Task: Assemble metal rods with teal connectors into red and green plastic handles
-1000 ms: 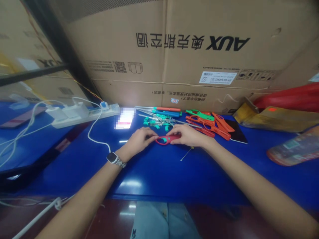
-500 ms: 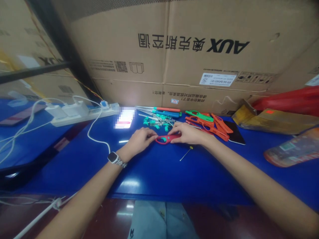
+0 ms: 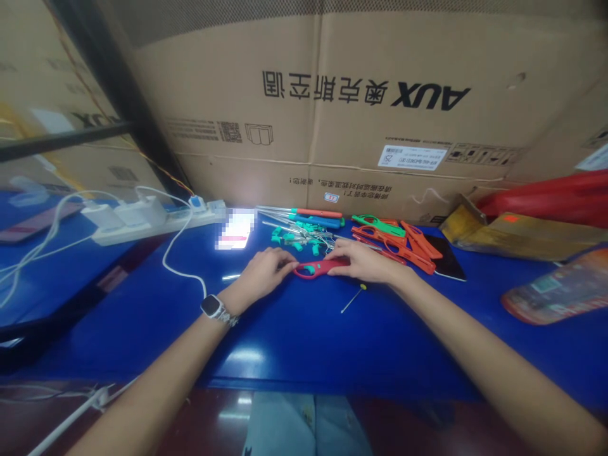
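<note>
A red stick-lighter handle [image 3: 323,267] with a teal trigger lies sideways between my hands, low over the blue tabletop. My left hand [image 3: 266,271] pinches its ringed left end between thumb and fingers. On the right part, my right hand [image 3: 363,261] grips the body, with the fingers above and the thumb below, and covers its far end. Just behind are loose teal triggers [image 3: 298,243] with thin wires and metal pieces. Orange and green handle shells [image 3: 403,244] lie beyond my right hand. Closer to me rests a small yellow-topped screwdriver [image 3: 354,297].
Lighters with long metal rods [image 3: 316,213] lie against the cardboard box [image 3: 213,76]. At the left are a white power strip [image 3: 137,221], its cables and a bright phone screen [image 3: 237,228]. A dark tablet or phone [image 3: 451,259] and a plastic bottle [image 3: 555,288] lie right.
The view has tilted slightly. Both hands keep their hold on the red lighter handle, which appears turned a little so more of its red body shows.
</note>
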{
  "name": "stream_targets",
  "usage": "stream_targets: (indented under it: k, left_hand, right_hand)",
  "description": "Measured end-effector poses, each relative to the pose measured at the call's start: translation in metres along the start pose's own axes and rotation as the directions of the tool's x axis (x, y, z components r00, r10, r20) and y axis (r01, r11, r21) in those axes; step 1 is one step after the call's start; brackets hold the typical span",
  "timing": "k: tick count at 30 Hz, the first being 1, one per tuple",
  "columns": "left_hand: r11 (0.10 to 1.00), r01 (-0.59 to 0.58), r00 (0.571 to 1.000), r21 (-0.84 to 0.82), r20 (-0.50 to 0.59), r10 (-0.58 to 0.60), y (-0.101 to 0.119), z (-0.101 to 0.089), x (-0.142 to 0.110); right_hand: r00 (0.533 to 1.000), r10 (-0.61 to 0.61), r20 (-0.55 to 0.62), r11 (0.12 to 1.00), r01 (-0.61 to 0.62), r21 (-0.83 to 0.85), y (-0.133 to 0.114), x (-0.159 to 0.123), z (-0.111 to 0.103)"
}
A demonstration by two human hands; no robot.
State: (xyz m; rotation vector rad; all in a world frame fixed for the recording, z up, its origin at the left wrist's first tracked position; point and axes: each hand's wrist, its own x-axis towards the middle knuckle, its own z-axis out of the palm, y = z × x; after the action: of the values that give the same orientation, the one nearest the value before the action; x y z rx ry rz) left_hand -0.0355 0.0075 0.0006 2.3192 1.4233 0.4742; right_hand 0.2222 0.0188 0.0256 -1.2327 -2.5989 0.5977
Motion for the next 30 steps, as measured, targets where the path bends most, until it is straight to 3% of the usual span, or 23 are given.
stream_targets:
  k: [9,13,19,25,30]
  left_hand:
    - [0.999,0.007,1.0,-0.035,0.005,-0.006,-0.006,0.002,0.003]
    - [0.999,-0.006,1.0,-0.05,0.018,0.007,-0.007,0.002,0.004]
    - [0.98,-0.136,0.991,-0.145,-0.021,0.134,-0.014,0.0,0.0]
    - [0.953,-0.196,0.98,-0.232,-0.004,0.2,-0.016,-0.003,-0.004]
    - [0.94,-0.29,0.955,-0.177,0.0,0.295,-0.012,-0.008,-0.006]
  right_hand:
    - [0.996,0.085,0.031,0.99,-0.088,0.114,0.003,0.005,0.0]
    - [0.976,0.156,0.155,0.962,-0.186,0.202,0.002,0.008,0.001]
    - [0.933,0.219,0.286,0.958,-0.262,0.12,-0.019,0.007,-0.008]
    - [0.93,0.157,0.331,0.968,-0.211,0.135,-0.031,0.0,-0.019]
    - [0.923,0.137,0.359,0.891,-0.273,0.362,-0.032,-0.01,-0.012]
